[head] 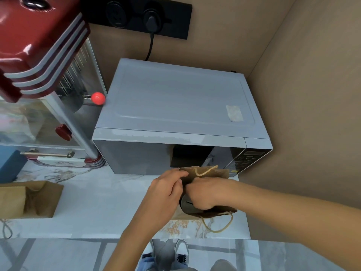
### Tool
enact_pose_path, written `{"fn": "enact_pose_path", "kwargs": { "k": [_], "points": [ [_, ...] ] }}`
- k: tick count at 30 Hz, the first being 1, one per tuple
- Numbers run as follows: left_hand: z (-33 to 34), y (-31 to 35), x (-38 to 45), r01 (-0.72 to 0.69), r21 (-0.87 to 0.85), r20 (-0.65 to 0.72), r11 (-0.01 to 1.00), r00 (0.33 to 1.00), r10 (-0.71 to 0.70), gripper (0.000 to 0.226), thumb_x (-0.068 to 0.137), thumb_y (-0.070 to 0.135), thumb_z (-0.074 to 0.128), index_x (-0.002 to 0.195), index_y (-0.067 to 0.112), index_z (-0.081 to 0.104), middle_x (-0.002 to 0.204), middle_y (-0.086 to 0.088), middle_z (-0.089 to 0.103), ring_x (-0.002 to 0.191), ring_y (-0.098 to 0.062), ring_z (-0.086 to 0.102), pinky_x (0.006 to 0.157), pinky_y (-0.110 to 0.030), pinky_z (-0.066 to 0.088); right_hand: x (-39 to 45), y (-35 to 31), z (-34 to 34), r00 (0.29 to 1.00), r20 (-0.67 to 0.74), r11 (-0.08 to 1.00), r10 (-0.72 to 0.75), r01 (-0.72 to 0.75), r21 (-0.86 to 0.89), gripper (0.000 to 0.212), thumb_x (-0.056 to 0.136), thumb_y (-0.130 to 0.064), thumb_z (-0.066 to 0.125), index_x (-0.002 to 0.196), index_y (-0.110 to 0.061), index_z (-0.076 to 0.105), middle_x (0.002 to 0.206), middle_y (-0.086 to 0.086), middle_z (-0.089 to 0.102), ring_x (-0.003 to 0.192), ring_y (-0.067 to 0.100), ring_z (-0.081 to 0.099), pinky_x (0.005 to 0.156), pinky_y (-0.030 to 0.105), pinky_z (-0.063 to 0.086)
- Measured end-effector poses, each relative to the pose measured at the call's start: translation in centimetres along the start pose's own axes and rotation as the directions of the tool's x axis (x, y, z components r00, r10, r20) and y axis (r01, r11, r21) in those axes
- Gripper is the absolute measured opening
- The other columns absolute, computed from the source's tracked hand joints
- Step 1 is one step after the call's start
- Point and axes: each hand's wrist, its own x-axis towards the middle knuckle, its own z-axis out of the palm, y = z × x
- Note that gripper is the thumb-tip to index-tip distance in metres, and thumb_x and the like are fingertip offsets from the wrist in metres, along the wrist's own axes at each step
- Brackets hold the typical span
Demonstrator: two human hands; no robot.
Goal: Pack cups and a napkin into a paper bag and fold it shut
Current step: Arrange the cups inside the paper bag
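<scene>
A brown paper bag (213, 174) with cord handles stands open on the marble counter just in front of the microwave. My left hand (166, 190) pinches the bag's left rim. My right hand (203, 194) reaches down into the bag's mouth, its fingers closed around a dark cup (186, 205) whose rim shows just below the hand. One cord handle (220, 225) hangs loose over the counter at the bag's near side. No napkin is visible.
A grey microwave (175, 106) fills the counter behind the bag. A red popcorn machine (39, 55) stands at the left. A second open brown paper bag (29, 198) lies at the left edge. The counter's front edge (117, 238) runs just below my arms.
</scene>
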Motion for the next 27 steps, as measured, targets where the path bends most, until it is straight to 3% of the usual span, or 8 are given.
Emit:
{"fn": "enact_pose_path", "kwargs": {
  "k": [4, 7, 11, 13, 17, 20, 22, 27],
  "points": [
    [0.3, -0.2, 0.0, -0.017, -0.015, 0.022, 1.0, 1.0, 0.017, 0.033, 0.099, 0.016, 0.042, 0.121, 0.029, 0.063, 0.119, 0.014, 0.06, 0.08, -0.001, 0.058, 0.071, -0.01, 0.049, 2.1, -0.6, -0.7, 0.989, 0.142, 0.999, -0.044, 0.045, -0.004, 0.033, 0.096, -0.008, 0.041, 0.126, -0.004, 0.053, 0.128, 0.017, 0.055, 0.115, 0.03, 0.051, 0.091, 0.035, 0.04],
    [0.6, -0.3, 0.2, -0.038, -0.012, 0.028, 0.999, 0.999, 0.039, 0.034, 0.1, 0.016, 0.041, 0.122, 0.03, 0.063, 0.123, 0.014, 0.058, 0.086, 0.001, 0.058, 0.075, -0.007, 0.048, 3.3, -0.6, -0.9, 0.985, 0.171, 1.0, -0.007, 0.01, -0.017, 0.038, 0.099, -0.012, 0.04, 0.135, -0.006, 0.045, 0.14, 0.017, 0.045, 0.126, 0.031, 0.042, 0.102, 0.037, 0.034],
    [1.0, -0.3, 0.3, -0.061, 0.035, 0.021, 0.998, 0.998, 0.06, 0.034, 0.1, 0.018, 0.041, 0.123, 0.03, 0.062, 0.127, 0.012, 0.06, 0.1, 0.006, 0.054, 0.081, 0.008, 0.035, 4.8, -0.5, -0.4, 0.992, 0.121, 0.997, 0.038, -0.03, -0.067, 0.042, 0.101, -0.015, 0.038, 0.142, -0.006, 0.034, 0.15, 0.016, 0.032, 0.136, 0.03, 0.031, 0.114, 0.039, 0.019],
    [1.0, -0.4, 0.2, -0.055, 0.054, 0.016, 0.997, 0.998, 0.054, 0.032, 0.1, 0.022, 0.041, 0.122, 0.032, 0.06, 0.127, 0.013, 0.06, 0.102, 0.004, 0.054, 0.079, 0.007, 0.037, 5.0, -0.4, -0.2, 0.992, 0.113, 0.998, 0.049, -0.045, -0.04, 0.04, 0.101, -0.009, 0.035, 0.14, -0.001, 0.034, 0.15, 0.019, 0.032, 0.137, 0.031, 0.032, 0.115, 0.039, 0.019],
    [0.9, -0.6, 0.3, -0.054, 0.074, 0.003, 0.996, 0.999, 0.054, 0.029, 0.099, 0.026, 0.041, 0.121, 0.034, 0.059, 0.125, 0.016, 0.059, 0.091, 0.014, 0.05, 0.074, 0.006, 0.034, 4.4, -0.3, -0.3, 0.995, 0.094, 0.993, 0.034, -0.045, 0.112, 0.035, 0.099, -0.01, 0.037, 0.131, -0.001, 0.05, 0.138, 0.02, 0.049, 0.124, 0.034, 0.046, 0.104, 0.041, 0.035],
    [0.9, -0.6, 0.5, -0.049, 0.048, 0.011, 0.998, 0.999, 0.049, 0.029, 0.099, 0.027, 0.04, 0.12, 0.034, 0.059, 0.125, 0.016, 0.058, 0.097, 0.003, 0.053, 0.082, -0.004, 0.039, 4.2, 0.5, 0.0, 0.998, 0.048, 0.984, 0.035, -0.043, 0.172, 0.031, 0.097, -0.003, 0.037, 0.119, 0.004, 0.057, 0.127, 0.025, 0.056, 0.116, 0.037, 0.051, 0.1, 0.042, 0.039],
    [0.9, -0.5, 0.5, -0.048, 0.047, 0.018, 0.998, 0.999, 0.047, 0.029, 0.099, 0.027, 0.04, 0.12, 0.035, 0.059, 0.125, 0.016, 0.058, 0.099, 0.002, 0.053, 0.085, -0.009, 0.041, 4.5, 1.2, 0.5, 0.998, 0.027, 0.984, 0.065, -0.068, 0.164, 0.028, 0.095, 0.0, 0.038, 0.115, 0.004, 0.058, 0.123, 0.025, 0.058, 0.113, 0.037, 0.054, 0.098, 0.043, 0.041],
    [1.1, -0.5, 0.6, -0.04, 0.062, 0.012, 0.997, 0.999, 0.039, 0.028, 0.099, 0.029, 0.041, 0.121, 0.036, 0.058, 0.122, 0.02, 0.055, 0.093, 0.009, 0.051, 0.079, 0.0, 0.034, 4.8, 1.6, 1.1, 0.998, 0.014, 0.995, 0.063, -0.064, 0.074, 0.03, 0.095, -0.001, 0.042, 0.122, 0.0, 0.055, 0.126, 0.021, 0.057, 0.112, 0.034, 0.055, 0.095, 0.04, 0.044]
  ]
}}
